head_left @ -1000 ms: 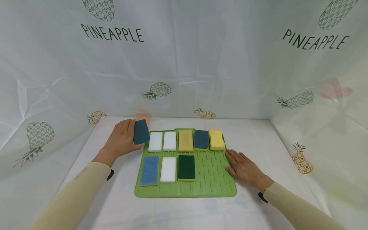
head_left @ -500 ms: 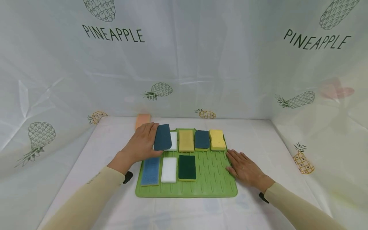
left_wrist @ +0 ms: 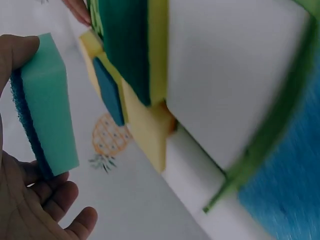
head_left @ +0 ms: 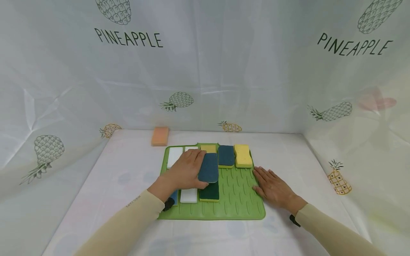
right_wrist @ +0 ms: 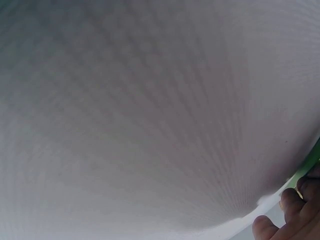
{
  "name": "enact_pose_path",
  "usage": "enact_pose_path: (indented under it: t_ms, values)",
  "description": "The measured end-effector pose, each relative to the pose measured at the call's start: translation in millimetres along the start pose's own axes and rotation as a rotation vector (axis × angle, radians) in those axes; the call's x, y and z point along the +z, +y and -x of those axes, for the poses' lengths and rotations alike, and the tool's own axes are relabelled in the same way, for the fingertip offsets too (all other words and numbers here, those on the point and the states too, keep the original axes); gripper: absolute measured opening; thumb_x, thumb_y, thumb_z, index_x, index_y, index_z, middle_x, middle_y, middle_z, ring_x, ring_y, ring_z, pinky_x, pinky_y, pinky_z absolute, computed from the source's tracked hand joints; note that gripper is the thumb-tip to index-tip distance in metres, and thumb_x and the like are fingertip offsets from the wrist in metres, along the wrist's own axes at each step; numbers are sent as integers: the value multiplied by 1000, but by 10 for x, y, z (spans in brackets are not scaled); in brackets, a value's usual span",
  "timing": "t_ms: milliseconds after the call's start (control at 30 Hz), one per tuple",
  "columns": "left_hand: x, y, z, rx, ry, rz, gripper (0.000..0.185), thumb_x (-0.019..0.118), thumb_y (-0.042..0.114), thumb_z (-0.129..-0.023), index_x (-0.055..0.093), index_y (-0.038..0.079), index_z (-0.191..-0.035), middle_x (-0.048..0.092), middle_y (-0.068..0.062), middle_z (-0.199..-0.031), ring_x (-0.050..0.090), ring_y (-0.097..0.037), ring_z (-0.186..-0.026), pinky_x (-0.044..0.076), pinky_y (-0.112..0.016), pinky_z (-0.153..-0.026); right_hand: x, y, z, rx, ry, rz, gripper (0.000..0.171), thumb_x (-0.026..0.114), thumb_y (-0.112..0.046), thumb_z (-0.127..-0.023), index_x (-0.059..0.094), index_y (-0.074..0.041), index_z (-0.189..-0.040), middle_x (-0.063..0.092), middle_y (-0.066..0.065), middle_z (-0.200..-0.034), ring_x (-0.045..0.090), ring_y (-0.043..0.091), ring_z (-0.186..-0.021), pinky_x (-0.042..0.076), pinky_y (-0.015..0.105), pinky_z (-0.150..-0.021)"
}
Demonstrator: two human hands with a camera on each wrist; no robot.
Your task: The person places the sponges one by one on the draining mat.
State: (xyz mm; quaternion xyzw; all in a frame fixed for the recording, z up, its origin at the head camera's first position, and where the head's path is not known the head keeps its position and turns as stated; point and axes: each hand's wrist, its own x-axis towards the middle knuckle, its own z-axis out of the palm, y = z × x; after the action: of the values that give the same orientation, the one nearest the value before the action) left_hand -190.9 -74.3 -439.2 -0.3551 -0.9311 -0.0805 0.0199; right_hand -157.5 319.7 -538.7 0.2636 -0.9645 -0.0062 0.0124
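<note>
My left hand (head_left: 187, 170) pinches a sponge (head_left: 208, 168) between thumb and fingers. In the left wrist view this sponge (left_wrist: 50, 105) shows a mint-green foam body with a dark blue scouring face. It hangs over the green mat (head_left: 241, 199), overlapping a dark green scouring sponge (head_left: 209, 192) and a yellow sponge (head_left: 209, 148) in the head view. My right hand (head_left: 273, 186) lies flat with straight fingers at the mat's right edge, its fingertips right at the rim. Behind my left hand, a white sponge (head_left: 174, 157) and a blue sponge (head_left: 174, 197) are partly hidden.
On the mat's back row stand a dark blue-topped sponge (head_left: 226, 155) and a wavy yellow sponge (head_left: 243, 156). Another white sponge (head_left: 189, 196) lies in the front row. An orange sponge (head_left: 159, 136) rests on the white cloth behind the mat, near the pineapple-print curtain (head_left: 250, 89).
My left hand has carried the blue-faced sponge rightward from the mat's left side to above its middle, uncovering the orange sponge. The right hand stays in place.
</note>
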Motion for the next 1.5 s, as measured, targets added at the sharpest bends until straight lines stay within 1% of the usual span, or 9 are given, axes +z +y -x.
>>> enact_pose_path:
  t_ms: [167, 300, 500, 667, 800, 1033, 1167, 1300, 1500]
  values:
    - [102, 216, -133, 14, -57, 18, 112, 77, 68, -85, 32, 0, -162, 43, -18, -160, 40, -35, -150, 36, -51, -125, -6, 0, 0, 11, -32, -6, 72, 50, -44, -111, 35, 4, -162, 35, 20, -170, 34, 39, -157, 32, 58, -127]
    - [190, 343, -217, 26, -95, 18, 112, 75, 69, -86, 31, 1, -163, 41, -15, -162, 40, -32, -151, 37, -48, -124, 5, 0, -2, 13, -41, -3, 72, 50, -44, -111, 34, 3, -163, 34, 19, -170, 33, 39, -157, 31, 58, -127]
    - [318, 501, -299, 33, -133, 5, 112, 74, 71, -86, 30, 2, -164, 42, -14, -162, 41, -30, -151, 37, -45, -125, 17, 7, 1, 14, -46, 12, 72, 49, -46, -111, 34, 2, -163, 34, 19, -170, 34, 38, -157, 32, 57, -127]
    - [446, 583, -339, 23, -178, 2, 111, 71, 73, -87, 31, 4, -165, 42, -12, -162, 42, -28, -150, 38, -43, -124, 19, 6, 1, 14, -46, 15, 72, 49, -46, -111, 34, 2, -163, 35, 18, -170, 34, 38, -157, 33, 57, -126]
    - [509, 613, -361, 9, -206, 22, 109, 71, 72, -88, 30, 6, -165, 42, -11, -162, 42, -27, -150, 39, -43, -124, 20, 7, 4, 16, -47, 14, 72, 50, -46, -111, 35, 2, -163, 35, 18, -170, 34, 38, -157, 33, 57, -126]
    - [633, 623, -396, 6, -210, 18, 110, 70, 74, -87, 30, 7, -165, 42, -10, -163, 43, -26, -148, 41, -41, -122, 25, 6, 8, 18, -49, 7, 72, 50, -45, -111, 34, 2, -163, 35, 19, -170, 34, 39, -157, 32, 57, -127]
    - [711, 616, -398, -10, -226, 17, 111, 70, 75, -86, 31, 8, -165, 40, -9, -165, 41, -26, -149, 39, -43, -123, 18, 3, 4, 16, -46, 4, 72, 50, -45, -111, 34, 2, -163, 35, 19, -170, 34, 39, -157, 32, 57, -126]
    - [743, 609, -387, -19, -237, 21, 111, 70, 75, -86, 31, 8, -165, 39, -9, -165, 41, -26, -149, 37, -43, -125, 15, 5, -3, 12, -42, 10, 72, 50, -45, -111, 34, 2, -163, 35, 19, -170, 34, 39, -157, 32, 57, -127]
    - [759, 597, -380, -22, -236, 24, 112, 70, 76, -86, 32, 8, -165, 42, -9, -163, 41, -25, -149, 35, -43, -126, 16, 12, -8, 6, -40, 15, 72, 50, -45, -111, 34, 3, -163, 35, 19, -170, 35, 39, -157, 33, 57, -126]
